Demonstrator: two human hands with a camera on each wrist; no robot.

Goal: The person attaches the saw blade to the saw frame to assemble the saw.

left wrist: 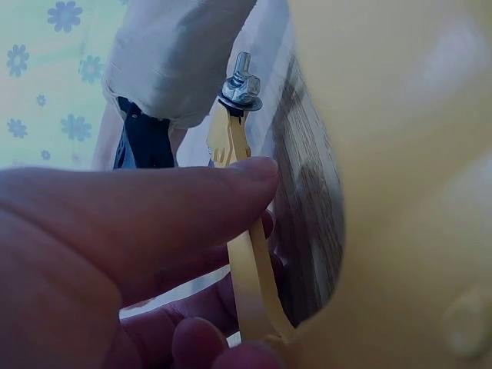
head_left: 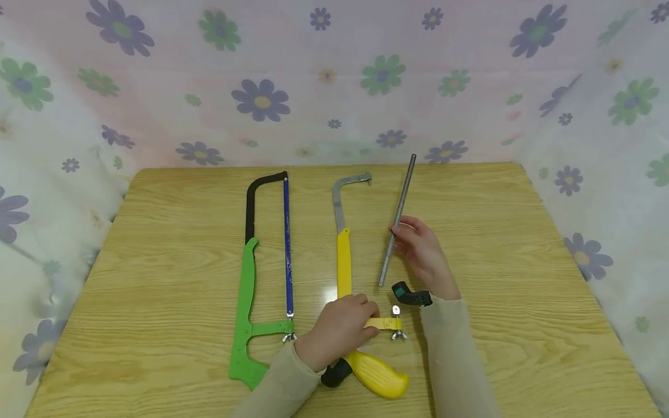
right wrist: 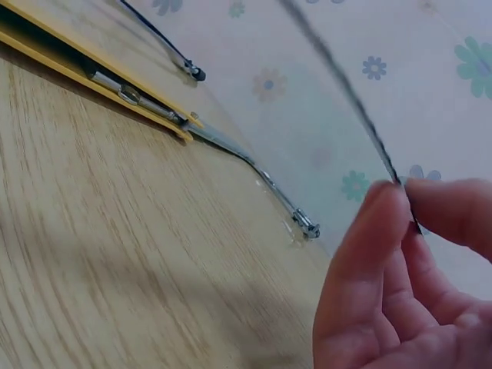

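We saw the left hand (head_left: 338, 331) gripping the yellow hacksaw frame (head_left: 344, 273) by its lower arm, just short of the wing nut (head_left: 399, 335), pinning it flat on the tabletop (head_left: 157, 261). The right hand (head_left: 422, 252) pinched the loose saw blade (head_left: 397, 220) near its middle, held just beside the frame. We judged the blade light, thin and springy, best held flat-sided away from the teeth; the frame looked stiff. A green hacksaw (head_left: 256, 290) lay apart to the left
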